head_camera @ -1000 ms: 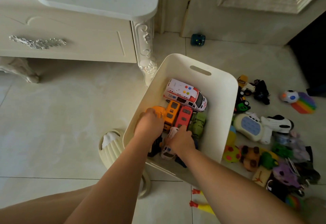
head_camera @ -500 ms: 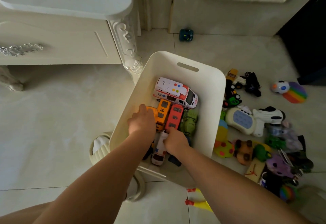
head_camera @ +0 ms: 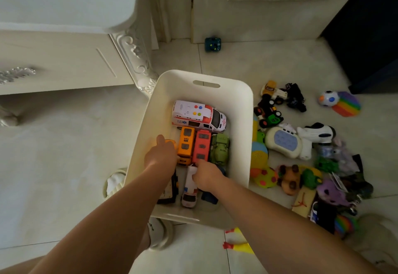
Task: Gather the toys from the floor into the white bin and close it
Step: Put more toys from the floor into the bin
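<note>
The white bin (head_camera: 247,101) stands open on the tiled floor with both my hands inside it. It holds a big white ambulance (head_camera: 198,116), an orange bus (head_camera: 186,144), a red bus (head_camera: 201,146) and a green truck (head_camera: 219,148), packed side by side. My left hand (head_camera: 160,155) is curled over an orange toy (head_camera: 170,143) against the bin's left wall. My right hand (head_camera: 206,175) grips the top of a small white ambulance (head_camera: 189,194) near the bin's front. A dark vehicle (head_camera: 170,191) lies beside it. No lid is in view.
A heap of toys (head_camera: 301,166) covers the floor right of the bin, with a rainbow pad (head_camera: 346,104) further out. A teal toy (head_camera: 212,44) sits by the door. A rubber chicken (head_camera: 237,246) lies at the front. A cream cabinet (head_camera: 64,62) stands left.
Both hands stay in the bin on the same toys. The right hand has shifted slightly along the small white ambulance, and my view has swung a little to the right.
</note>
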The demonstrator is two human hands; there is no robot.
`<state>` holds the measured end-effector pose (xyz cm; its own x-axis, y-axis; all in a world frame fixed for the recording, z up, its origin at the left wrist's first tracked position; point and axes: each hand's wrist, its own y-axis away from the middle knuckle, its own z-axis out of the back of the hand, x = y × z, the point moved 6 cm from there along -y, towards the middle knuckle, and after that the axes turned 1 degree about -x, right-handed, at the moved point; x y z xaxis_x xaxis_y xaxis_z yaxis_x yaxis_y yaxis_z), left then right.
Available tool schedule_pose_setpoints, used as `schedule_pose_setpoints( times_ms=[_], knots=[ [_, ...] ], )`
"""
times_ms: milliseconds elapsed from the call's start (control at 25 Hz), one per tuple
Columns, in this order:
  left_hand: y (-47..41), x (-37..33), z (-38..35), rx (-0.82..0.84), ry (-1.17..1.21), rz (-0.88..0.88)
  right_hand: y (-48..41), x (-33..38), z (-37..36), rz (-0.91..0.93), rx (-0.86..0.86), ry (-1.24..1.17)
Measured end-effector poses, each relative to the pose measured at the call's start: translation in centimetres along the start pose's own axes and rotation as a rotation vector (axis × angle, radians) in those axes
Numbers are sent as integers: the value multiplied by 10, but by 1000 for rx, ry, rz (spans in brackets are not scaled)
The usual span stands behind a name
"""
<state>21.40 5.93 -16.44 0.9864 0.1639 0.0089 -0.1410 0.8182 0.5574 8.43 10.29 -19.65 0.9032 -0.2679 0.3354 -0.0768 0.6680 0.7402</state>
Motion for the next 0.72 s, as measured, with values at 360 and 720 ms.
schedule_pose_setpoints(
  times_ms=[360,720],
  knots=[
    [49,-66,75,-222,222,-137,73,3,106,185,-420,-586],
    [155,-245,61,-80,585,-690,165,-176,157,-11,-708,-933]
  ],
)
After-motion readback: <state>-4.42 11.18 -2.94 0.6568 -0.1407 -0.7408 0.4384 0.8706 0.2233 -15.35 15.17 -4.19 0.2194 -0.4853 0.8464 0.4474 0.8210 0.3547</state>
